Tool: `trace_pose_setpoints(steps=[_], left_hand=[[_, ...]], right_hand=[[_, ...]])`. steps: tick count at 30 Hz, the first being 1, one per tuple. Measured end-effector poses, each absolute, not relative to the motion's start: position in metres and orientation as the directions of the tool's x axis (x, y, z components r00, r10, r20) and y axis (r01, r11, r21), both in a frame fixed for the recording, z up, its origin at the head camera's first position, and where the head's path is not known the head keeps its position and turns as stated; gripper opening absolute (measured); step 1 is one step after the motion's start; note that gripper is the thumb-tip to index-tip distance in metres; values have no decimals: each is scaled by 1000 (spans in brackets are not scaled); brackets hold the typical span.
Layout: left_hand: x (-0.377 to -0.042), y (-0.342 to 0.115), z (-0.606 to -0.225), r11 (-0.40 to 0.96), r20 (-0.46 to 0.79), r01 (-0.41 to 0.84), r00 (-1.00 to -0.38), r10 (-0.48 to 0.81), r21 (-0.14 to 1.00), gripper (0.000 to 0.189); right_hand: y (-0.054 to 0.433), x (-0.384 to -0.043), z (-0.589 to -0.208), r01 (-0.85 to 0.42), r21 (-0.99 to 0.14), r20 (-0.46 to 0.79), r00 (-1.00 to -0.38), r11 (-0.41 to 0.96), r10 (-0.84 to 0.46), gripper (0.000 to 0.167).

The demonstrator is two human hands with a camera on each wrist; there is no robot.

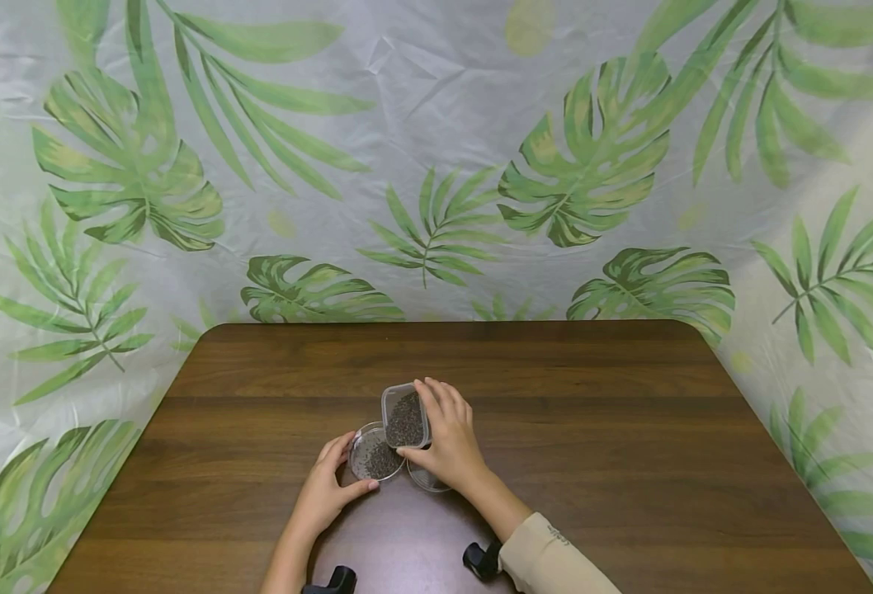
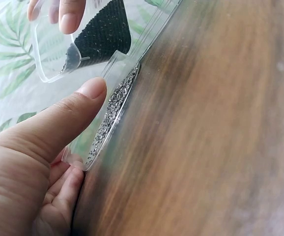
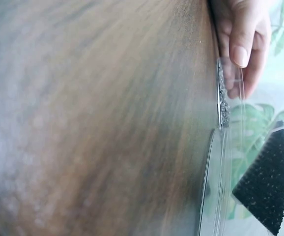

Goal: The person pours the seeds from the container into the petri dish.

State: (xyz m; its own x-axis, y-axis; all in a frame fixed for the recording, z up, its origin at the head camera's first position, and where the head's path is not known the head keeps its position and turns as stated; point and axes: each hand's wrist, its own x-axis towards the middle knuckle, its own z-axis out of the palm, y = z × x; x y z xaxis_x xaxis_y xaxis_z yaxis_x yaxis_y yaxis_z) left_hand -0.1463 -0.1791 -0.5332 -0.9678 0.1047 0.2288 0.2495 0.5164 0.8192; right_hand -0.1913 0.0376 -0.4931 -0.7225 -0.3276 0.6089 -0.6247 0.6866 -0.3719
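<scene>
A round clear dish [image 1: 360,446] with a patch of dark granules [image 1: 382,460] on its bottom sits flat on the table. My left hand [image 1: 323,488] holds it by the rim, thumb at the near side and fingers at the far left. Over its right side, my right hand [image 1: 450,436] grips a clear plastic tub [image 1: 406,419] tilted toward the dish. Dark granules [image 2: 102,34] lie heaped against the tub's lower wall in the left wrist view. Another clear round dish [image 1: 429,481] stands just to the right, partly hidden under the right hand; its contents are hard to tell.
The dishes stand on a brown wooden table [image 1: 600,412] with rounded far corners. Behind it hangs a pale sheet [image 1: 436,107] printed with green leaves. A black wrist mount [image 1: 481,561] is on the right wrist, and another black mount [image 1: 340,580] is by the left.
</scene>
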Motion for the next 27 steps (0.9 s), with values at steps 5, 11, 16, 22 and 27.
trace_pose_setpoints(steps=[5,11,16,22,27], left_hand=[[-146,-179,-533,513,224,245,-969,103,823,82],[-146,-179,-535,521,235,253,-967,102,815,82],[-147,-179,-535,524,228,248,-968,104,815,82],[-147,-179,-534,525,212,231,-972,98,819,82],[-147,-179,-533,526,211,228,-973,93,819,83]], right_hand=[[39,-192,-495,-619,-399,623,-724,677,-295,101],[40,-193,-495,-605,-430,625,-736,670,-263,102],[41,-193,-495,-578,-490,599,-767,653,-229,103],[42,-193,-496,-568,-531,599,-777,629,-195,102],[43,-193,-497,-565,-558,608,-777,607,-164,104]])
